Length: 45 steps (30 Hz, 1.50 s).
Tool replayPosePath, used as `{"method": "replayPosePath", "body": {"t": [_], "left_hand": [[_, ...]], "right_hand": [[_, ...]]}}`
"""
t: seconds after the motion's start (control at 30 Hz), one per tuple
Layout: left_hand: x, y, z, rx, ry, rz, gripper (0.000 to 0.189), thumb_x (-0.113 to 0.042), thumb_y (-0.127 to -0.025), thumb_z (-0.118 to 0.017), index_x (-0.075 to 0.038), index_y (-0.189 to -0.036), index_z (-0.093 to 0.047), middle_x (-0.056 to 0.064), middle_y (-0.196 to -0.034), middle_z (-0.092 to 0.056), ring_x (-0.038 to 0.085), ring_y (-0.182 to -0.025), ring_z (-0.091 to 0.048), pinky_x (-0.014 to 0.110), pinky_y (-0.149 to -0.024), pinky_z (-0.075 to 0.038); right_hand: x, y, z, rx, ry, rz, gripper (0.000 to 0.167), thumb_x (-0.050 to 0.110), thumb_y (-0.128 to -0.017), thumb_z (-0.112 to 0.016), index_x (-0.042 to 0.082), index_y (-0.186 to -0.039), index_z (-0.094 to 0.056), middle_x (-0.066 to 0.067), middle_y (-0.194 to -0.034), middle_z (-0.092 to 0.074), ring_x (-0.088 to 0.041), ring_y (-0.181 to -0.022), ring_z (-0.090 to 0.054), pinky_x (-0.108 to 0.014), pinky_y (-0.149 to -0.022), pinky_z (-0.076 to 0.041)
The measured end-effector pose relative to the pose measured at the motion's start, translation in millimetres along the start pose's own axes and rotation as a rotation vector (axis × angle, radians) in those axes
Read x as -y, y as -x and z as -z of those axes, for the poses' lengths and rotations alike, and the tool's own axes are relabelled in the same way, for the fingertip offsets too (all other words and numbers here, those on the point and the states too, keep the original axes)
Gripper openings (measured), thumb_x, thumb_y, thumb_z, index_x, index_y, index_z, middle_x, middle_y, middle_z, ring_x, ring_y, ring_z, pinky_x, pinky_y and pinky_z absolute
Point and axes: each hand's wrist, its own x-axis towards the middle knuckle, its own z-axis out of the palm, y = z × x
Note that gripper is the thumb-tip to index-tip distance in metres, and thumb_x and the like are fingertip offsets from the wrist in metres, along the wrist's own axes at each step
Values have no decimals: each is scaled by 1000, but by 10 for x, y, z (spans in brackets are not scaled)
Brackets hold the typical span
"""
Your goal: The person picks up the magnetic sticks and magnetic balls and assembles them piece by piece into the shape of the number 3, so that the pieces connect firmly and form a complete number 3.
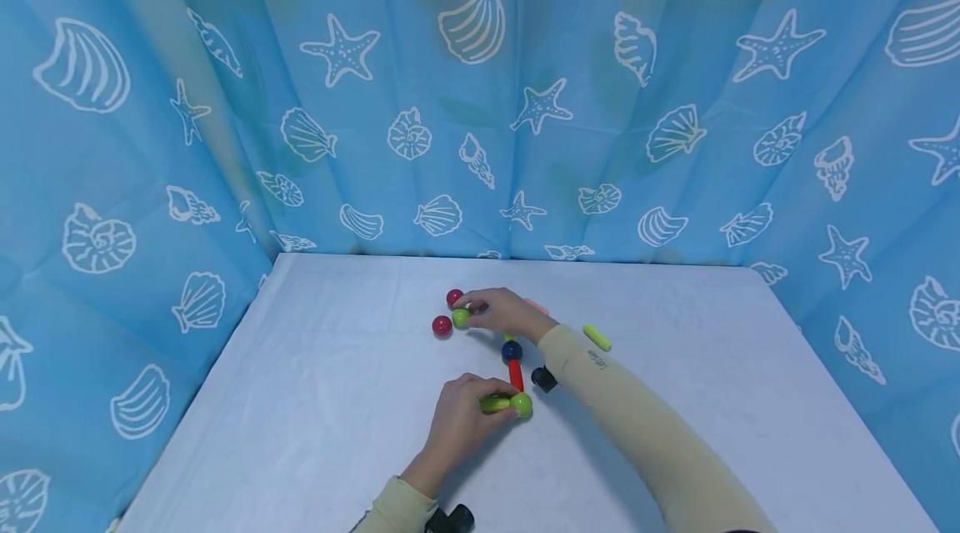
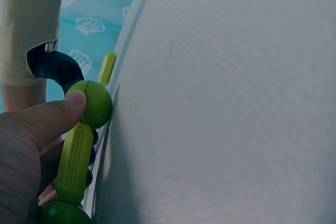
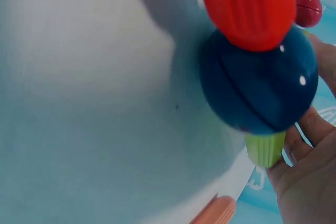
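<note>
In the head view my left hand (image 1: 461, 420) grips a green ball (image 1: 521, 405) with a yellow-green rod (image 1: 493, 404) beside it. The thumb presses the ball in the left wrist view, where a second green ball (image 2: 65, 214) shows at the rod's lower end. From the gripped ball a red rod (image 1: 516, 375) leads to a dark blue ball (image 1: 512, 351). Another yellow-green rod (image 3: 265, 149) joins the blue ball's far side. Farther back, my right hand (image 1: 504, 312) pinches a green ball (image 1: 461, 318) close to two red balls (image 1: 442, 326); its fingertips are partly hidden.
A loose yellow-green rod (image 1: 597, 338) lies right of the right hand. An orange-pink rod (image 3: 216, 211) lies behind that hand, mostly hidden in the head view. Black wrist-camera mounts (image 1: 452, 519) sit by the sleeves. A shell-patterned curtain (image 1: 480, 99) surrounds the white table (image 1: 300, 416).
</note>
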Motion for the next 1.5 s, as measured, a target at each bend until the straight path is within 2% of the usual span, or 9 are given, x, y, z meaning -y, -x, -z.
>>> {"method": "replayPosePath", "body": {"t": [0.27,0.57,0.8,1.0,1.2,1.5], "left_hand": [[-16,6,4,-9,-5,-8,27,-36,-83,-85,-29,-108,-79,-18,-98,-73,8,-93,-60,31,-81,-46],[-19,0,12,10,3,15,28,-35,-82,-86,-29,-109,-79,-18,-96,-71,7,-92,-59,31,-80,-47],[-12,-5,8,23,-1,32,28,-35,-82,-86,-29,-108,-79,-18,-94,-70,7,-91,-58,30,-78,-46],[-19,-3,0,23,0,48,29,-35,-82,-86,-29,-109,-79,-18,-93,-69,8,-92,-58,30,-78,-47],[-18,1,-9,20,-7,56,29,-35,-81,-87,-30,-108,-79,-18,-93,-69,8,-91,-57,30,-78,-47],[0,2,-14,13,-7,36,28,-35,-81,-87,-30,-108,-79,-18,-94,-70,8,-91,-58,30,-78,-46]], "right_hand": [[6,8,-27,-36,5,-14,29,28,-94,-75,31,-122,-69,0,-122,-67,-19,-113,-61,-36,-91,-52],[-139,74,19,-73,5,-64,31,25,-97,-71,32,-127,-67,-2,-127,-66,-24,-121,-59,-44,-101,-49],[-234,107,96,-124,-38,-135,28,26,-97,-70,32,-125,-68,-6,-127,-65,-27,-118,-59,-43,-95,-52],[-332,89,158,-156,-30,-179,27,26,-98,-67,31,-125,-68,-9,-127,-64,-28,-115,-60,-41,-91,-53],[-415,129,217,-167,-16,-190,27,27,-99,-67,28,-126,-67,-10,-130,-64,-30,-118,-60,-43,-90,-54],[-470,230,290,-171,9,-198,26,26,-100,-64,27,-126,-68,-10,-127,-65,-28,-111,-62,-38,-83,-55]]}}
